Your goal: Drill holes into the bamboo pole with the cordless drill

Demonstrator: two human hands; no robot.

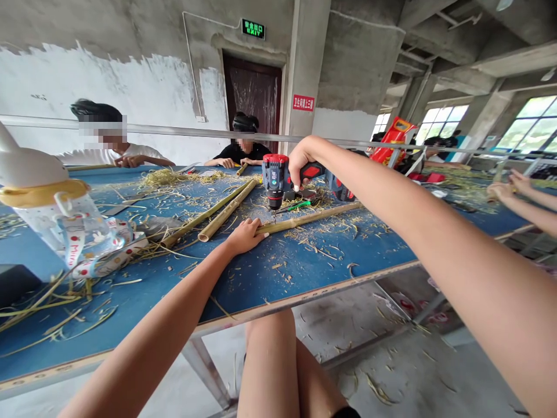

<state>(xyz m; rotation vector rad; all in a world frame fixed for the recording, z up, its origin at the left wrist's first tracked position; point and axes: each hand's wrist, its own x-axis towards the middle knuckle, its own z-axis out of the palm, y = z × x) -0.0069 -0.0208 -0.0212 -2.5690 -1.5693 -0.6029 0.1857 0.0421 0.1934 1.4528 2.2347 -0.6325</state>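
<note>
As right hand [301, 164] grips drill [275, 181], left hand [245, 237] on bamboo [310, 218].

One left hand [243, 237], one right hand [300, 165], one cordless drill [275, 180], four bamboo poles [226, 209], one baby bottle [56, 226], one desk [304, 278], one co-worker in white [102, 155], one co-worker in black [239, 152], two other hands at right [500, 191], one exit sign [253, 29], one red wall sign [303, 103], one door [252, 98], three windows [531, 125]

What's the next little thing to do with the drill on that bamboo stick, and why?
I'd probably lower the drill gently until its bit touches the bamboo stick. The bit seems to hang just above the stick, the right hand grips the drill, and the left hand pins the stick to the table.
</note>
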